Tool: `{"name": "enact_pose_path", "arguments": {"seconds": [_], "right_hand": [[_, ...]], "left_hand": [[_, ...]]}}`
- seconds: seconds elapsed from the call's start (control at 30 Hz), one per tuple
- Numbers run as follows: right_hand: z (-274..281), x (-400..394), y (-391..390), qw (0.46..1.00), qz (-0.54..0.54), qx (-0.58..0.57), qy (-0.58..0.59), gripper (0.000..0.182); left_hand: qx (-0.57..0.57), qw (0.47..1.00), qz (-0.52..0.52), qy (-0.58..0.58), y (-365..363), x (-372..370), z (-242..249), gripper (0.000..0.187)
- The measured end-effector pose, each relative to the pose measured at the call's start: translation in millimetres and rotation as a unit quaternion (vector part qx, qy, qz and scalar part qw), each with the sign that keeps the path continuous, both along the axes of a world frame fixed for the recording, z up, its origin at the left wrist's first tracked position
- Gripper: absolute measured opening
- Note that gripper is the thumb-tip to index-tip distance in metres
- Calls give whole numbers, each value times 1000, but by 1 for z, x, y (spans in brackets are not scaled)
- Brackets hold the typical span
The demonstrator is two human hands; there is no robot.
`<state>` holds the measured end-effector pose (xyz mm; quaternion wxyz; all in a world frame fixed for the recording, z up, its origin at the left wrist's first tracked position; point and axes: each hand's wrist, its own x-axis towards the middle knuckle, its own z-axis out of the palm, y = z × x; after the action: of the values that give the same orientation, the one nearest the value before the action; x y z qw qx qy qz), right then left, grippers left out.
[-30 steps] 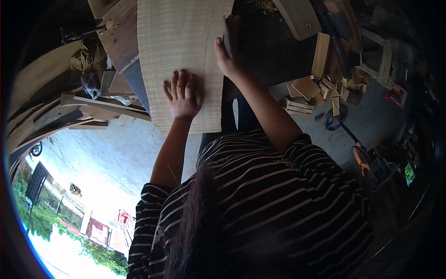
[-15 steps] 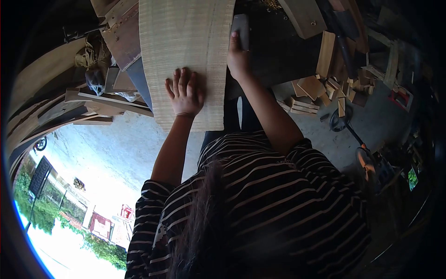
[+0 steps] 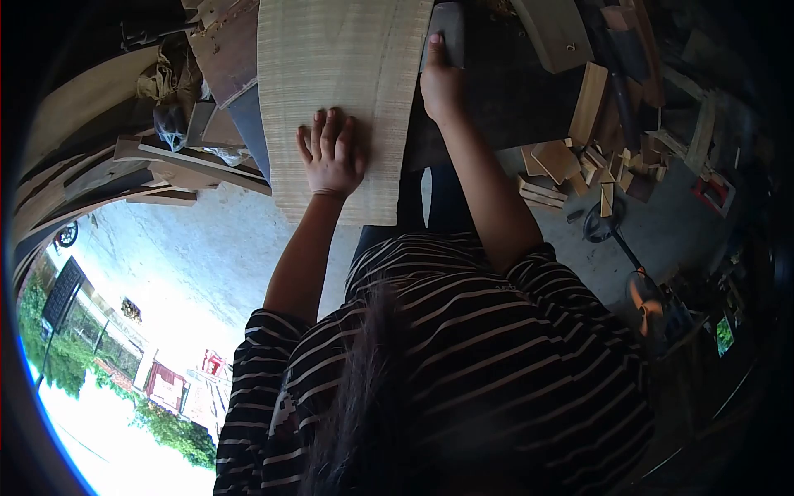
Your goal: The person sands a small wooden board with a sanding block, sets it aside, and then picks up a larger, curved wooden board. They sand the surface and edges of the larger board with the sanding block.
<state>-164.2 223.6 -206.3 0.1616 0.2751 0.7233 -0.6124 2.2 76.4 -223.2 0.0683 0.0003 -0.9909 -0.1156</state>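
Note:
A broad, pale wooden board [image 3: 343, 66] with fine cross-grain marks lies lengthwise in front of me, its near end by my waist. My left hand [image 3: 332, 157] rests palm down on its near half, fingers outstretched. At the board's right edge, my right hand [image 3: 444, 89] grips a flat grey block [image 3: 449, 41] that looks like a sanding block. The thumb lies along the block's top face, while the other fingers are hidden underneath. The block sits against or right beside the board's edge; exact contact cannot be made out.
Wooden offcuts [image 3: 556, 161] are heaped on the right, beyond the dark work surface [image 3: 504, 107]. A stand fan [image 3: 645, 302] is farther right. Long planks [image 3: 198, 169] and a plastic bag [image 3: 170, 124] lie on the left. Concrete floor [image 3: 248, 223] shows below.
My right hand has slid the grey block forward, away from me, along the board's right edge. My left hand stays flat on the board. The view has shifted slightly.

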Motion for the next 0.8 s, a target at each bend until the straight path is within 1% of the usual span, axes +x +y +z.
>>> {"name": "enact_pose_path", "arguments": {"seconds": [0.07, 0.1, 0.13, 0.17, 0.23, 0.27, 0.3, 0.37, 0.4, 0.43, 0.5, 0.53, 0.57, 0.6, 0.63, 0.67, 0.7, 0.73, 0.77, 0.8], "right_hand": [[-5, 15, 1, 1000, 2, 14, 14, 46], [-3, 23, 1, 991, -30, -12, 128, 48], [-3, 27, 1, 968, -61, -38, 241, 50], [-4, 23, 2, 968, -59, -38, 243, 50], [-9, 7, 6, 991, -59, -39, 111, 43], [-17, -10, 11, 996, -32, -77, -25, 38], [-19, -18, 10, 996, -25, -76, -23, 38], [-22, -29, 6, 966, -97, -238, 22, 36], [-30, -25, 12, 970, -105, -220, -1, 37], [-22, -18, 12, 971, -101, -218, -2, 37], [-1, 8, 20, 966, -98, -241, 8, 43], [2, 18, 22, 974, -81, -208, -23, 50], [5, 24, 24, 976, -74, -204, -23, 50], [8, 29, 24, 995, -11, -99, 19, 52], [10, 32, 21, 997, 53, 6, 62, 53], [9, 35, 17, 996, 63, 6, 62, 53], [5, 39, 12, 980, 127, 44, 144, 56], [-1, 43, 7, 952, 190, 79, 226, 61], [-6, 48, 3, 912, 249, 112, 307, 66], [-7, 60, 5, 859, 339, 188, 334, 69]], "left_hand": [[2, 1000, -3, -6, 0, 0, 1, 54], [2, 1000, -3, -5, -1, 0, 1, 54], [4, 1000, -3, -2, -1, 0, 1, 54], [8, 1000, -2, 1, 0, -1, 0, 54], [10, 1000, 0, 2, -1, -1, 1, 54], [11, 1000, -1, 1, 0, 0, 0, 54], [11, 1000, 6, 3, 1, 1, -1, 54], [20, 1000, 13, 4, -1, 1, -3, 56], [20, 1000, 18, 6, -2, 1, -3, 56], [20, 1000, 18, 6, -1, 1, -2, 55], [25, 999, 22, 7, 0, 1, -2, 55], [23, 999, 20, 9, -1, 1, -3, 55], [21, 1000, 20, 12, 0, 1, -3, 55], [23, 999, 27, 15, 1, -1, -1, 55], [26, 999, 22, 10, 0, -2, 1, 54], [29, 999, 19, 5, 1, -1, 4, 53], [29, 999, 29, 7, 1, -1, 4, 53], [33, 999, 29, 6, 1, -1, 4, 52], [37, 999, 30, 5, 1, -2, 5, 52], [44, 998, 35, 8, 1, -2, 8, 50]]}}
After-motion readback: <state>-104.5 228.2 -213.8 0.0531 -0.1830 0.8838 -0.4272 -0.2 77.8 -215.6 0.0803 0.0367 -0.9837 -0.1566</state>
